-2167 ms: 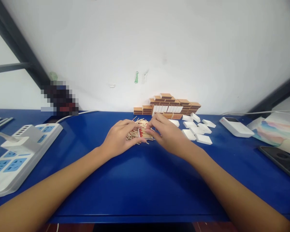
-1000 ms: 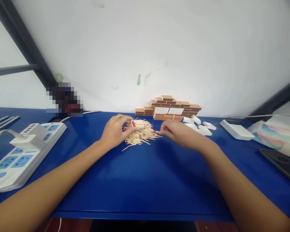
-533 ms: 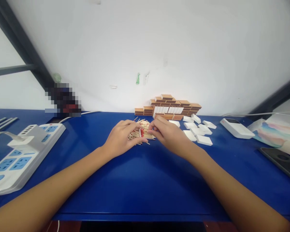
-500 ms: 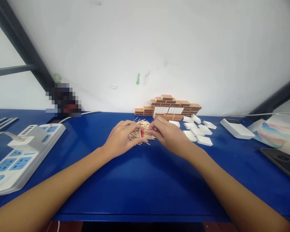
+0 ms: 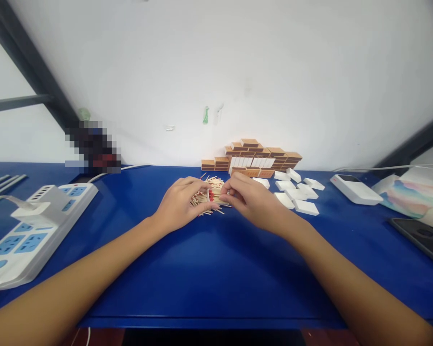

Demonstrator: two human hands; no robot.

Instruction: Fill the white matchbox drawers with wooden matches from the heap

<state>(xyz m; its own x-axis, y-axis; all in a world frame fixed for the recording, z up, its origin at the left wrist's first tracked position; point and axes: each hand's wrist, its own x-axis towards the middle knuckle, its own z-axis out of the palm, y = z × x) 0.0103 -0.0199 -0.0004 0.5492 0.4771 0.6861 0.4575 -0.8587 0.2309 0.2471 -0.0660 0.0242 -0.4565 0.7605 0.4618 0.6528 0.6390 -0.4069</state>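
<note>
The small white matchbox tray, packed with red-tipped matches (image 5: 212, 196), sits pinched between your two hands, just above the loose pile of pale wooden matchsticks (image 5: 206, 207) on the blue tabletop (image 5: 216, 269). Your left hand (image 5: 180, 204) closes on its near end, thumb along the lower edge and fingers curled over the top. Your right hand (image 5: 250, 199) meets it from the other side, fingertips closed against the tray; whether they hold a separate match there is too small to tell. The pile spreads under and behind both hands, a few sticks poking out past your left thumb. Just to the right of your right hand lie scattered white empty matchbox trays (image 5: 296, 192). Behind the grip, against the white wall, stands a stacked row of brown cardboard matchbox sleeves (image 5: 252, 161). Well away to the left rests a white power strip with blue sockets (image 5: 25, 230); far right, a flat white device (image 5: 353, 188) and a dark phone (image 5: 422, 239).
</note>
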